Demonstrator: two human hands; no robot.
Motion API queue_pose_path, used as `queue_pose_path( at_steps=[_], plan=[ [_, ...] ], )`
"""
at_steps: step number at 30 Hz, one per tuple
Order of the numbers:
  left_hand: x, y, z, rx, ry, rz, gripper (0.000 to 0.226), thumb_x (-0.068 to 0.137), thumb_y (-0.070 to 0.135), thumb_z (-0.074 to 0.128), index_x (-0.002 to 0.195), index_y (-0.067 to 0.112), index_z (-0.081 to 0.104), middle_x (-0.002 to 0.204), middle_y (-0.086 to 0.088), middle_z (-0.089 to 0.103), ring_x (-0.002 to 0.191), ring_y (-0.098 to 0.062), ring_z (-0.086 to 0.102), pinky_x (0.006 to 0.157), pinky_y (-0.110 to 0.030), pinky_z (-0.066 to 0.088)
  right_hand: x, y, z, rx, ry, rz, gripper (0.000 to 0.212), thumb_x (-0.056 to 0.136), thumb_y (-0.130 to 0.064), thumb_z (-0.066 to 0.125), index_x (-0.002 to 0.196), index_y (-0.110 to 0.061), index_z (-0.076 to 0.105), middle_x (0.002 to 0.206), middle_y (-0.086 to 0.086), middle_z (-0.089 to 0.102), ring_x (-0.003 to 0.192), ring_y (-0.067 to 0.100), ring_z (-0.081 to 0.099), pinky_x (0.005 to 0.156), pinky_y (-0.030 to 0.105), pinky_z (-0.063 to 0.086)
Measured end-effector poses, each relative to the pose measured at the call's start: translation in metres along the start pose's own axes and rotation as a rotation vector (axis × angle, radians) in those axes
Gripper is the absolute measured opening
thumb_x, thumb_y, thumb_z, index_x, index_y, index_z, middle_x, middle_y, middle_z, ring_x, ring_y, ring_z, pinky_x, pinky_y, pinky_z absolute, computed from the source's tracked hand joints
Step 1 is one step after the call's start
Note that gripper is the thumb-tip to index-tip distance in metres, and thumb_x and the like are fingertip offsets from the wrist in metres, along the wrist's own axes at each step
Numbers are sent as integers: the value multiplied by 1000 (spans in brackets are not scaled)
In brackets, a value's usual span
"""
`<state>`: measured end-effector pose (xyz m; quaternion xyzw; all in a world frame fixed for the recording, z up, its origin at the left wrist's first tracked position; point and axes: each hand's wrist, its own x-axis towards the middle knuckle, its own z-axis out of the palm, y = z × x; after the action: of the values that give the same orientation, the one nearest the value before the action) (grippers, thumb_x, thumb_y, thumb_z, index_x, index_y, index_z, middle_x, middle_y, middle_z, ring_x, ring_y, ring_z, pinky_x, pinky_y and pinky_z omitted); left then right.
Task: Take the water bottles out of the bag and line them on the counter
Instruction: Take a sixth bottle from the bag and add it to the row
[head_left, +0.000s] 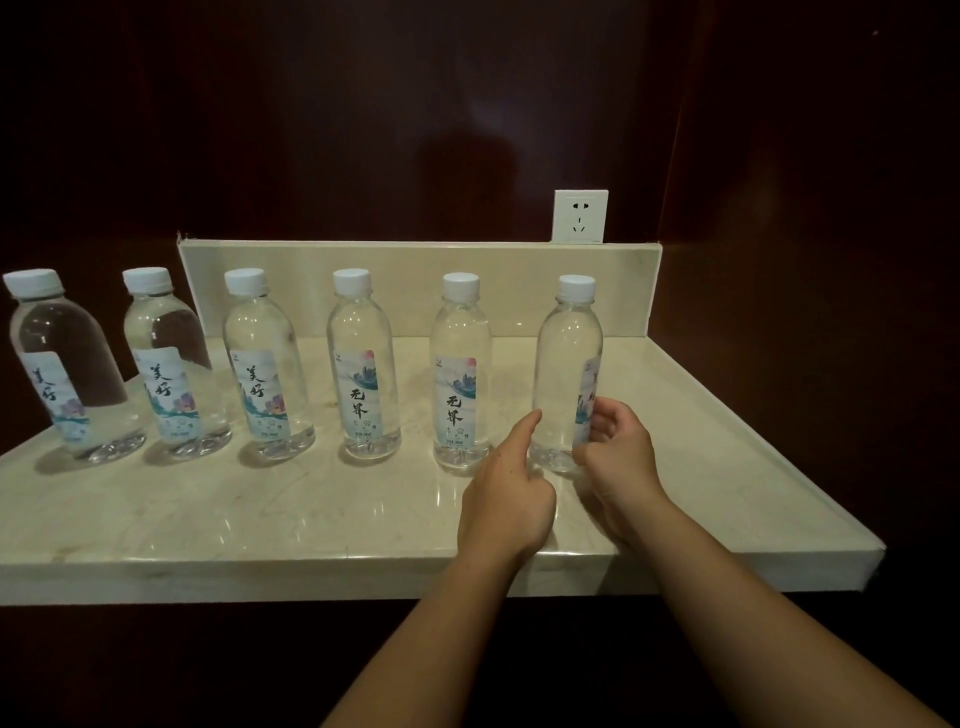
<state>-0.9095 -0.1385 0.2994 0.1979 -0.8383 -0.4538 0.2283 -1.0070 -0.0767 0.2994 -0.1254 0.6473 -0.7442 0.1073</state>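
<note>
Several clear water bottles with white caps stand upright in a row on the pale marble counter (249, 525). The rightmost bottle (566, 358) has its label turned to the right. My left hand (504, 493) touches the lower left side of that bottle with a straight index finger, its other fingers curled in. My right hand (618, 457) grips the same bottle low on its right side, fingers curled round the label. The neighbouring bottle (460, 374) stands just left of my left hand. No bag is in view.
A white wall socket (579, 216) sits above the marble backsplash (415, 280) behind the row. Dark wooden panels enclose the niche at the back and right. The counter's front edge (363, 577) and right edge drop off into darkness.
</note>
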Motion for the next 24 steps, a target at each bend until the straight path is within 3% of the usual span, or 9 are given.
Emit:
queue_pose_path(
  at_steps=[2, 4, 7, 9, 16, 19, 24],
  plan=[
    [-1, 2, -1, 14, 1, -2, 68, 87, 3, 38, 145, 39, 29, 149, 7, 39, 132, -18, 40, 105, -33, 34, 1, 2, 0, -12, 0, -14, 62, 77, 22, 59, 131, -7, 50, 121, 7, 61, 107, 23, 61, 95, 41, 53],
    [-1, 2, -1, 17, 5, 15, 67, 88, 4, 39, 146, 37, 29, 151, 12, 35, 134, -15, 38, 107, -31, 32, 1, 3, -1, -22, -8, -25, 58, 76, 23, 57, 125, -7, 55, 114, 7, 65, 101, 22, 64, 92, 40, 55],
    [1, 0, 0, 37, 2, 38, 66, 88, 4, 41, 147, 34, 29, 150, 19, 31, 131, -9, 38, 104, -26, 32, -1, 1, -3, -42, -25, -35, 51, 75, 24, 53, 106, -16, 61, 93, -1, 67, 83, 12, 65, 72, 26, 57],
    [1, 0, 0, 50, 2, 39, 66, 89, 5, 40, 147, 33, 29, 150, 18, 31, 132, -9, 37, 104, -26, 31, -2, 0, -2, -53, -24, -38, 52, 74, 24, 54, 108, -15, 59, 93, -1, 66, 80, 8, 63, 65, 20, 53],
    [-1, 3, -1, 54, 10, 57, 70, 85, 1, 37, 148, 32, 28, 152, 15, 31, 137, -10, 31, 105, -25, 27, -2, 0, -3, -80, -28, -40, 55, 71, 25, 58, 109, -14, 52, 97, -3, 60, 80, 3, 59, 71, 19, 50],
    [-1, 3, 0, 64, 8, 44, 69, 87, 2, 36, 149, 29, 25, 154, 15, 27, 138, -10, 29, 107, -26, 27, -2, 2, -4, -109, -57, -38, 57, 69, 21, 65, 109, -17, 53, 94, -6, 61, 81, 4, 60, 63, 17, 50],
    [1, 4, -1, 55, 13, 9, 67, 90, 4, 36, 150, 30, 23, 156, 12, 25, 141, -13, 26, 111, -30, 25, 0, 6, -1, -139, -40, -62, 57, 65, 15, 74, 111, -14, 57, 105, 2, 65, 92, 17, 65, 71, 24, 53]
  ],
)
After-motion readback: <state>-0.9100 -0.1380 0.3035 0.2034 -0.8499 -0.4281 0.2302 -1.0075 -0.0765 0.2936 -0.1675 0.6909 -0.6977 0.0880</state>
